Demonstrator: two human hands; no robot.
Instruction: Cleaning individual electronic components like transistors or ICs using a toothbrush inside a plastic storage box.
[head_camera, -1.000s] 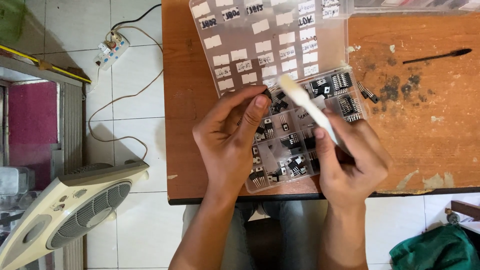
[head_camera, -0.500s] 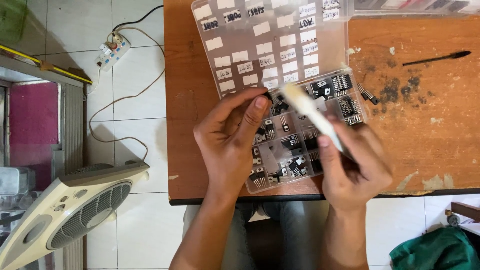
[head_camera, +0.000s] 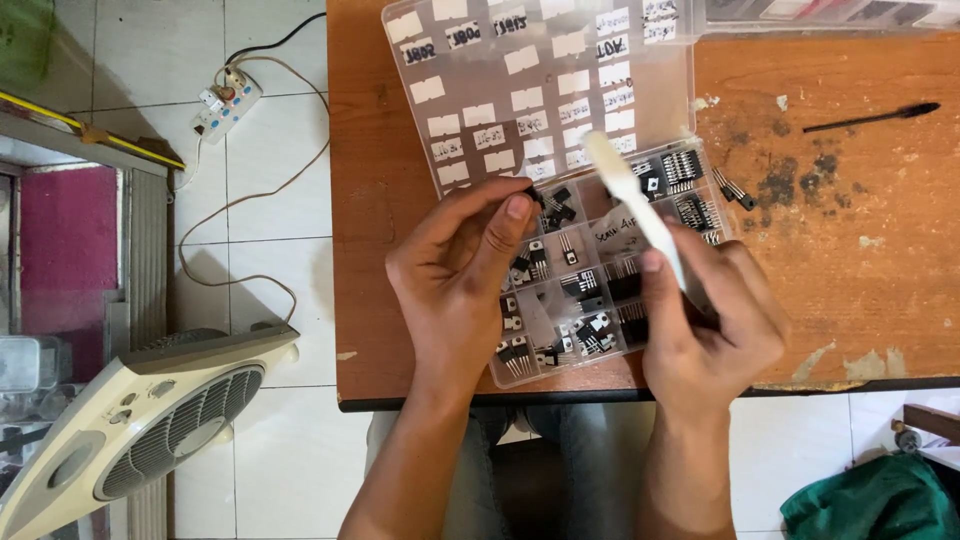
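A clear plastic compartment box (head_camera: 590, 285) lies on the wooden table (head_camera: 850, 220), its labelled lid (head_camera: 530, 90) folded back. Its cells hold several small black electronic parts. My left hand (head_camera: 460, 285) rests on the box's left side, thumb and forefinger pinched on a small black component (head_camera: 537, 198) at the upper left cells. My right hand (head_camera: 715, 320) is at the box's right side and grips a white plastic tweezer-like tool (head_camera: 635, 205), whose tip points up and left over the box.
A black thin brush or pen (head_camera: 872, 117) lies at the table's far right, near dark stains. A loose black part (head_camera: 735, 190) sits beside the box. On the tiled floor are a white fan (head_camera: 150, 420), a power strip (head_camera: 228, 105) with cable, and green cloth (head_camera: 870, 500).
My right hand has drawn slightly right and lifted the white tool a bit. My left hand stays on the box, fingertips still pinched at the upper left cells.
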